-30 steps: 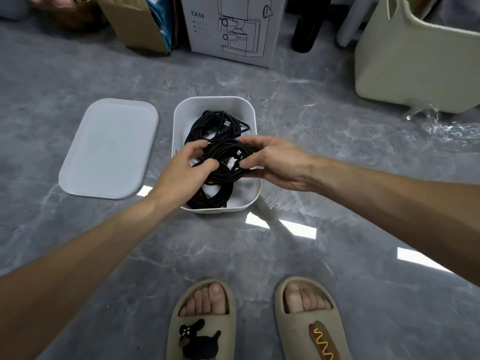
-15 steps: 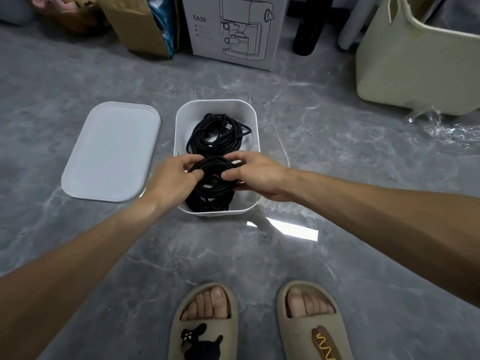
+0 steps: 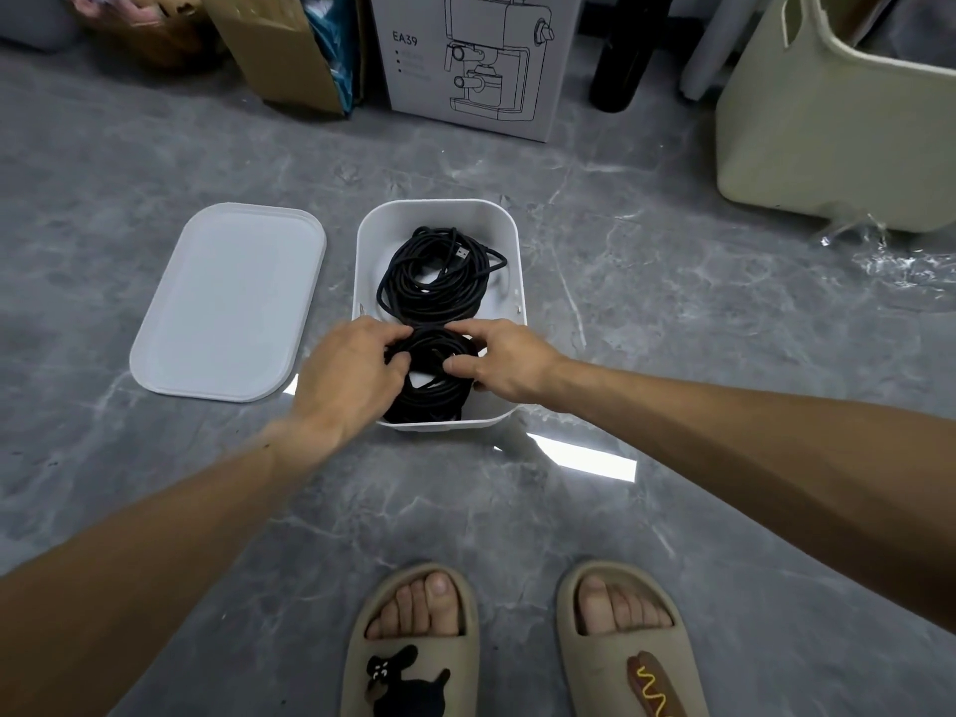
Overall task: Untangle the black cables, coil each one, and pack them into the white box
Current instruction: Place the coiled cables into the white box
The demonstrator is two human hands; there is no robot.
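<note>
Both hands [image 3: 352, 364] [image 3: 504, 362] grip near coil [image 3: 432, 377] in white box [image 3: 509, 235]; lid [image 3: 227, 302] beside.

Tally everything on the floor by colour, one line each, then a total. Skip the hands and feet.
Black: 3, far cable coil, near cable coil, dark bottle
White: 3, box, lid, printed carton
Beige: 3, bin, two slippers
Brown: 1, cardboard box
Total: 10

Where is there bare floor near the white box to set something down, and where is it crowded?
Free: grey floor between white box and cream bin; also between box and slippers. Crowded: inside the box, two cable coils plus left hand and right hand; lid fills its left.
</note>
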